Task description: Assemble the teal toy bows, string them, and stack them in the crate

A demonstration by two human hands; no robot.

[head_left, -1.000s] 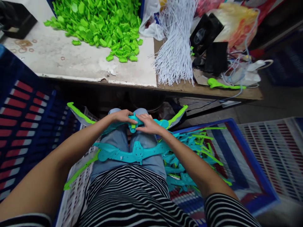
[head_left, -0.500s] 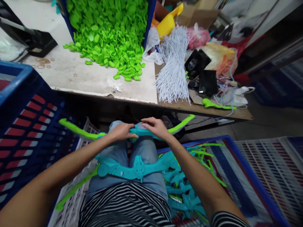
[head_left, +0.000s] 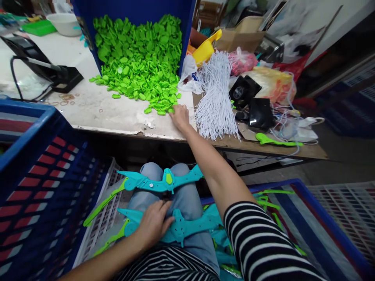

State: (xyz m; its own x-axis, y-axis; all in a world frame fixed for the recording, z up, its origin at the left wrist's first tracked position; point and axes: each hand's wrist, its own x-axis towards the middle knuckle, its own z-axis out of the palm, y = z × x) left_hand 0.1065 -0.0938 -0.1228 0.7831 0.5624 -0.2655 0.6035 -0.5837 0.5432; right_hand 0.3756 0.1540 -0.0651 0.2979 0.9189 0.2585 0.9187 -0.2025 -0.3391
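Two turquoise toy bows with green limbs lie across my lap. The farther toy bow [head_left: 152, 185] has a green piece in its raised centre. On the nearer toy bow [head_left: 190, 228], the centre is bare turquoise with small holes. My left hand [head_left: 154, 220] lies over that nearer bow, left of its centre, with thumb and fingers around it. At the table, my right hand [head_left: 180, 117] reaches the front edge of a pile of small green plastic pieces [head_left: 140, 74]. Its fingertips close on a green piece [head_left: 170, 110], partly hidden by them.
The pile spills from a blue bin [head_left: 129, 13]. Right of it lie white strings [head_left: 218, 101], black boxes [head_left: 260, 113] and a loose green limb [head_left: 277, 141]. A blue crate [head_left: 35, 113] stands at my left. More bows fill a lined crate [head_left: 310, 234] at my right.
My right hand has left the bow and reached forward to the green pile. My left hand has moved back to the nearer bow. The farther bow now lies turned, its centre piece showing.
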